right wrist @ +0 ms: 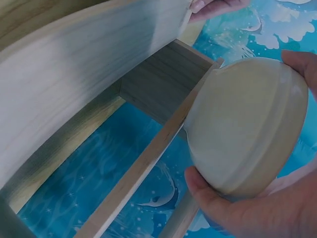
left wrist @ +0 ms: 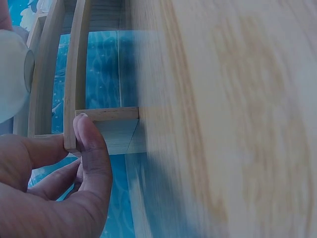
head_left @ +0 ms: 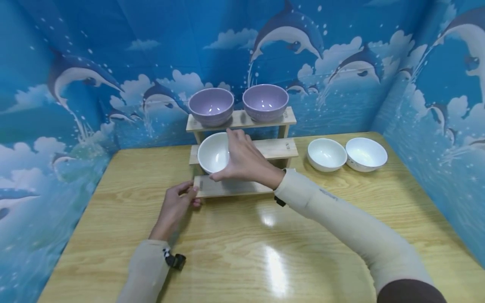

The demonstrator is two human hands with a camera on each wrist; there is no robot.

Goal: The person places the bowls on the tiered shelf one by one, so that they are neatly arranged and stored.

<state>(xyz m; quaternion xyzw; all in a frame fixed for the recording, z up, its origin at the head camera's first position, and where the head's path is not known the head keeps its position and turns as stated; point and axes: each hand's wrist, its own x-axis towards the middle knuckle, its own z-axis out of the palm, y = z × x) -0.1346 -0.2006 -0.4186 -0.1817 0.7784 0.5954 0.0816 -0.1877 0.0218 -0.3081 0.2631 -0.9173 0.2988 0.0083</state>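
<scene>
My right hand (head_left: 248, 162) grips a white bowl (head_left: 212, 153) by its rim, thumb on the near side and fingers over the far side. The bowl is tilted toward me at the left end of the middle step of a wooden tiered rack (head_left: 274, 148). In the right wrist view the bowl's underside (right wrist: 242, 129) is right by the step's edge; whether it bears weight there I cannot tell. My left hand (head_left: 178, 204) pinches the left end of the bottom step (head_left: 227, 189). Thumb and finger close on that board's end (left wrist: 70, 124) in the left wrist view.
Two purple bowls (head_left: 211, 107) stand side by side on the top step. Right of the rack, a white bowl (head_left: 326, 155) and another white bowl (head_left: 366, 155) with a patterned outside sit on the wooden table (head_left: 235, 252). A dolphin-print backdrop (head_left: 170, 50) closes off the back and sides.
</scene>
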